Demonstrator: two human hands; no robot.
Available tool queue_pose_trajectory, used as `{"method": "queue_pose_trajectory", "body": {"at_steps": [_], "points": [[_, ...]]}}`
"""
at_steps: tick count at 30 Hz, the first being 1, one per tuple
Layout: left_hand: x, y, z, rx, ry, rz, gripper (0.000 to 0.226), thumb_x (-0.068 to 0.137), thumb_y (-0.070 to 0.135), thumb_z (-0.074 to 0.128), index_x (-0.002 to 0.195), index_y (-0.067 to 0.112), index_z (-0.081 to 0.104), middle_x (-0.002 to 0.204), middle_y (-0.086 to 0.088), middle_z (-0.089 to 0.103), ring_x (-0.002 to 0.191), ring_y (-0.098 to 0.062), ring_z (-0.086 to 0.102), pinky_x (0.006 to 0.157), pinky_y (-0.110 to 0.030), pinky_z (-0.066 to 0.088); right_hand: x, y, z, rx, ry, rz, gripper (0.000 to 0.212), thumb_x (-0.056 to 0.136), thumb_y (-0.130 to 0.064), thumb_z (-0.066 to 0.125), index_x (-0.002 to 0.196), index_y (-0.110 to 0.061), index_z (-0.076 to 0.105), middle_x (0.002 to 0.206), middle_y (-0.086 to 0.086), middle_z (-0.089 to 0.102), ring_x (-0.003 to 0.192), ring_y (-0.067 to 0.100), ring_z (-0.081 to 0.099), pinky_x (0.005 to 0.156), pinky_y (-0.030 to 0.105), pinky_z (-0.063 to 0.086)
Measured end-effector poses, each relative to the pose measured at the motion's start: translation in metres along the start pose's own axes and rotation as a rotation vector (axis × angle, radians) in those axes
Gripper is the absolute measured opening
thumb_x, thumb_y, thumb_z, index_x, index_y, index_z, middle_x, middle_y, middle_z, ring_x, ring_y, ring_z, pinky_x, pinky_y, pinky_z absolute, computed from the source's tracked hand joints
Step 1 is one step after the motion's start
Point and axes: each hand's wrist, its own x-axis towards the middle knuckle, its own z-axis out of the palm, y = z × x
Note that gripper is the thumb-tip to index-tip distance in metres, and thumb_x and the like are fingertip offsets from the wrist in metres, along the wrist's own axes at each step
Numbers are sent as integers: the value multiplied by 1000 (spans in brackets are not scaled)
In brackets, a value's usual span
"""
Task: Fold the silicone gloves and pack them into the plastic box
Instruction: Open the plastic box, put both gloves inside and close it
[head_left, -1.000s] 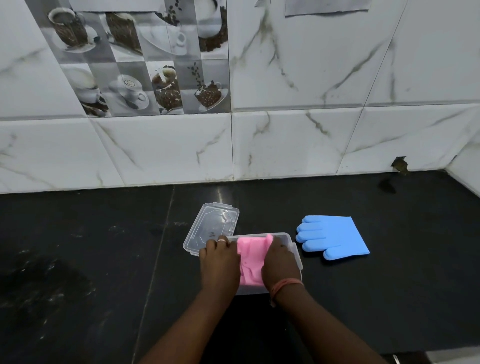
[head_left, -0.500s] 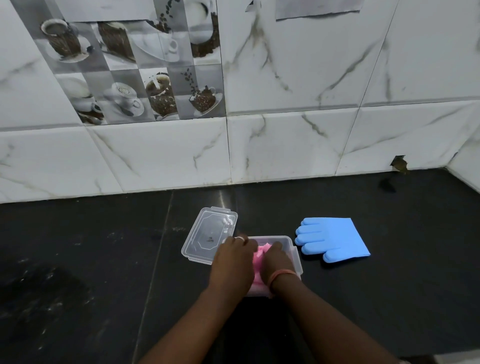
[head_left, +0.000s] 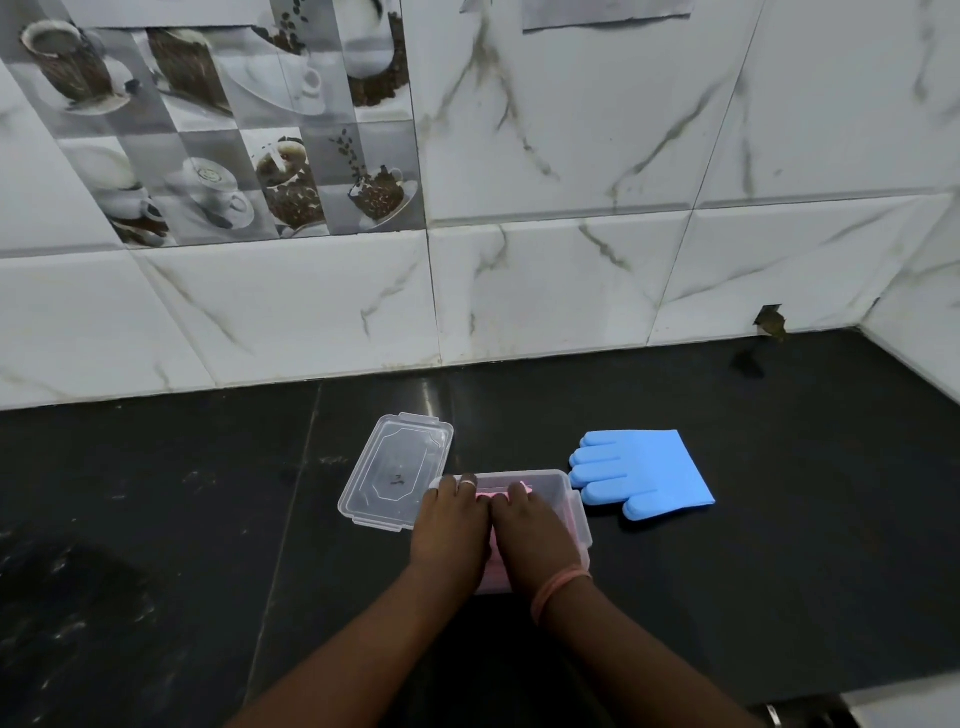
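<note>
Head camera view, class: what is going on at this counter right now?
A person is pressing a folded pink glove into a clear plastic box with the left hand and right hand. The box's lid lies beside it on the black counter. A blue glove lies flat to the right, not yet folded.

pink silicone glove (head_left: 519, 488): mostly hidden under both hands
clear plastic box (head_left: 563, 486): near part covered
grey paper sheet (head_left: 605, 13): cut by top edge
</note>
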Motion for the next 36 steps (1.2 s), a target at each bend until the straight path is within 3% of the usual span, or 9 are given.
{"method": "queue_pose_trajectory", "body": {"at_steps": [7, 11, 18, 21, 25, 28, 32, 34, 36], "points": [[9, 2, 5, 3, -220, -15, 48, 90, 25, 75, 133, 6, 65, 137, -13, 62, 122, -29, 59, 101, -44, 52, 17, 18, -2, 209, -326, 279, 73, 86, -11, 71, 147, -7, 31, 147, 16, 43, 128, 31, 54, 106, 42, 46], [14, 5, 9, 13, -257, 25, 52, 91, 22, 73, 138, 3, 61, 152, -17, 51, 131, -32, 54, 109, -45, 47, 26, 16, 2, 181, -433, 340, 84, 84, -16, 73, 150, -8, 23, 152, 20, 33, 132, 36, 49, 106, 46, 45], [10, 6, -5, 48, -198, 23, 43, 92, 22, 70, 132, 8, 64, 143, -15, 54, 127, -33, 55, 101, -46, 51, 37, 6, 5, 118, -528, 383, 104, 77, -35, 78, 153, -5, 14, 156, 22, 25, 142, 37, 32, 116, 47, 30], [6, 5, -3, -3, -69, 57, 48, 91, 30, 69, 136, 17, 58, 147, -12, 49, 130, -32, 50, 97, -45, 51, 39, 3, 0, 18, -541, 297, 93, 83, -38, 72, 152, -6, 19, 154, 21, 30, 141, 37, 32, 115, 48, 30], [10, -2, 0, -124, -262, 63, 69, 86, 28, 76, 149, 26, 47, 153, -11, 44, 135, -33, 48, 102, -49, 54, 39, 1, -7, -43, -581, 170, 71, 88, -44, 65, 148, -19, 36, 147, 15, 47, 137, 37, 40, 112, 52, 35], [17, 0, 1, -75, -312, 58, 67, 83, 25, 80, 144, 21, 54, 156, -13, 41, 136, -33, 49, 103, -48, 53, 37, -2, -13, -91, -635, 78, 77, 87, -41, 68, 151, -28, 28, 150, 12, 43, 139, 38, 37, 112, 56, 31], [21, 2, 0, -164, -254, 7, 62, 80, 19, 78, 137, 17, 55, 141, -11, 54, 124, -31, 60, 100, -42, 54, 38, 9, -37, -45, -655, 50, 61, 92, -36, 62, 145, -13, 42, 144, 14, 50, 134, 37, 46, 110, 52, 35], [22, 3, -2, -230, -217, -36, 55, 81, 18, 75, 132, 17, 53, 134, -9, 58, 119, -30, 62, 95, -42, 54, 40, 32, -45, 210, -461, 195, 38, 92, -24, 61, 124, -5, 61, 124, 19, 66, 113, 35, 63, 99, 46, 51], [23, 7, -7, -296, -159, -94, 50, 82, 18, 71, 129, 16, 52, 130, -7, 61, 116, -29, 63, 91, -41, 56, 37, 61, -55, 536, -103, 362, 22, 91, -14, 54, 98, -1, 70, 98, 21, 73, 92, 39, 70, 86, 49, 57]]}}
